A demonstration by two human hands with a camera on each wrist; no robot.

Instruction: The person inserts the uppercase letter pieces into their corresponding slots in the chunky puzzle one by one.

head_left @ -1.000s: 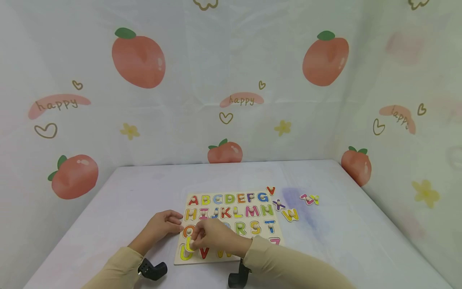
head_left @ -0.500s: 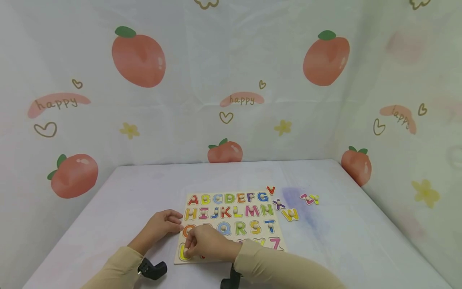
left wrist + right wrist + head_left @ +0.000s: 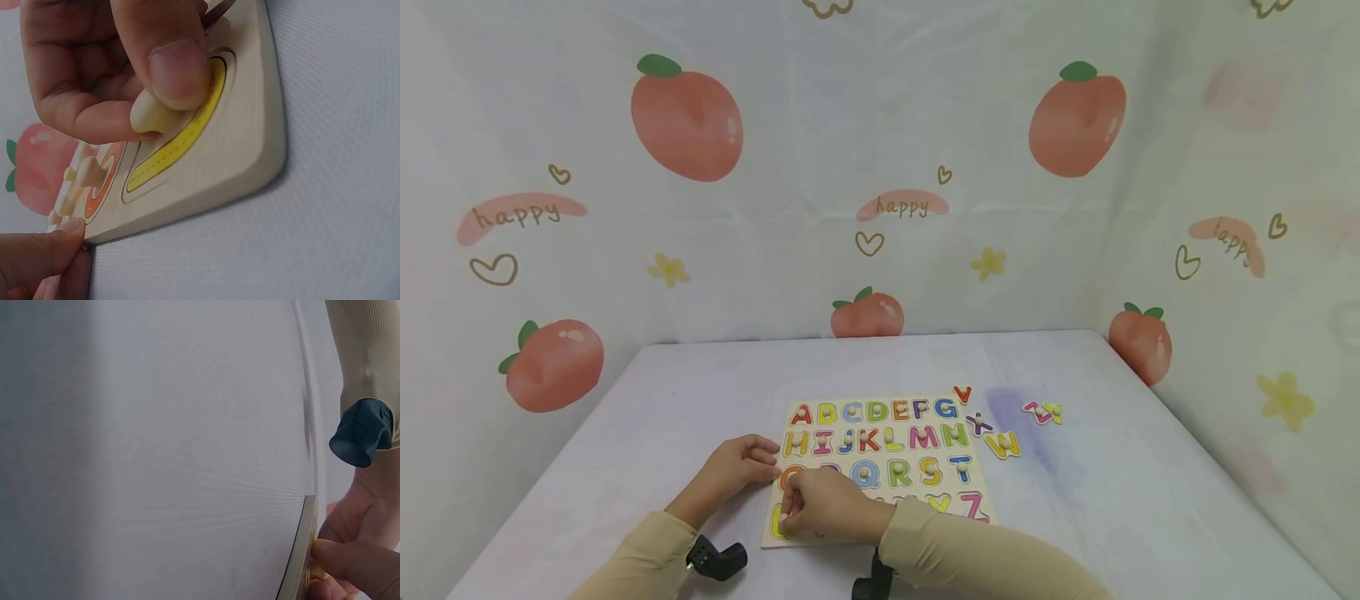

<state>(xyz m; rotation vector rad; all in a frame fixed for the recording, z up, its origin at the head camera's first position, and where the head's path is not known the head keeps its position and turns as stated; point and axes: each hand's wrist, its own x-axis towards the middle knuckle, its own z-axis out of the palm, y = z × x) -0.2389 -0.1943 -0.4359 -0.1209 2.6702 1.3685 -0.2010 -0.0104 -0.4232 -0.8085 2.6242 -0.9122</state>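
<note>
My right hand [image 3: 831,504] pinches the round wooden knob [image 3: 145,115] of a yellow letter U [image 3: 185,142] between thumb and finger. The U lies in its matching recess at the near left corner of the wooden alphabet puzzle board [image 3: 880,457]. That hand covers part of the bottom row in the head view. At the board's left edge rests my left hand [image 3: 737,467], its fingertips against the wood near the orange O [image 3: 98,197].
Loose letters lie right of the board: a red V [image 3: 962,396] at its far corner, a purple X [image 3: 980,425], a yellow W [image 3: 1003,446], a pink Z [image 3: 1037,413] and a yellow-green Y [image 3: 1055,414]. A printed cloth wall [image 3: 775,275] stands behind the table.
My right hand has moved slightly left and toward me, bringing the yellow U from above the board down into its recess. The left hand has stayed in place.
</note>
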